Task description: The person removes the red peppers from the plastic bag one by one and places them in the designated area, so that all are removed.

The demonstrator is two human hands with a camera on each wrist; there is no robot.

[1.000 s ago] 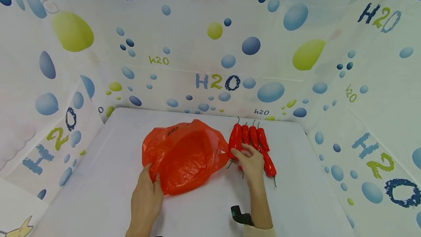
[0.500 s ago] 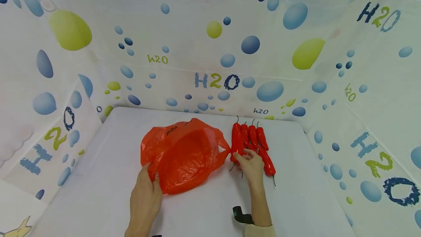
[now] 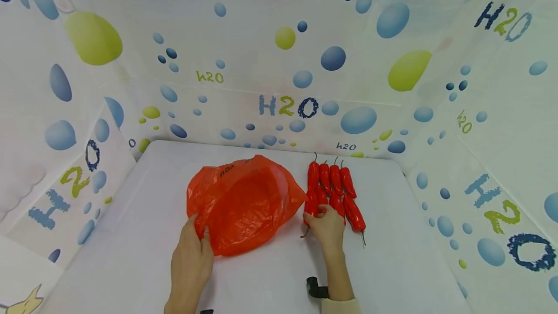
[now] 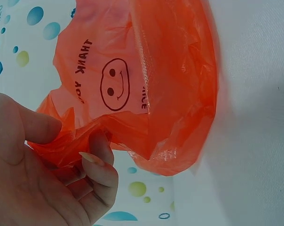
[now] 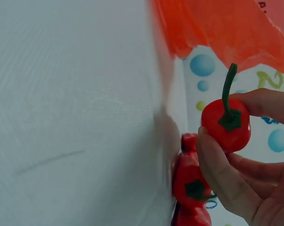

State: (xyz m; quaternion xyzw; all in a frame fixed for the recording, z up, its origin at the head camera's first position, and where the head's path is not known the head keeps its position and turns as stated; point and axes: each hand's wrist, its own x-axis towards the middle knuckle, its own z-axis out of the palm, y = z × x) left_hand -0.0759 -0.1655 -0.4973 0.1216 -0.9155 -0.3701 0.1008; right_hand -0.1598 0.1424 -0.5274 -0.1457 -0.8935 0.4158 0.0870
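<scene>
My left hand (image 3: 192,258) pinches the near left rim of an orange-red plastic bag (image 3: 248,212), which lies with its mouth open. In the left wrist view, thumb and fingers grip the bag's film (image 4: 179,89), and a printed smiley face shows inside. My right hand (image 3: 329,229) pinches a red chili pepper (image 5: 224,127) near its stem end, its green stem toward me. In the right wrist view this pepper stands off the tabletop, beside another red chili pepper (image 5: 191,179). The head view shows it at the left end of the front row, just right of the bag.
Several red chili peppers (image 3: 334,178) lie in a back row, stems away from me. Another front-row pepper (image 3: 354,214) lies right of my right hand. The white table (image 3: 405,256) meets a patterned backdrop (image 3: 244,62) at the back and sides.
My right hand has come nearer to me with the chili pepper, uncovering the back row's left pepper. The bag's right tip has shifted slightly. My left hand keeps its hold on the bag.
</scene>
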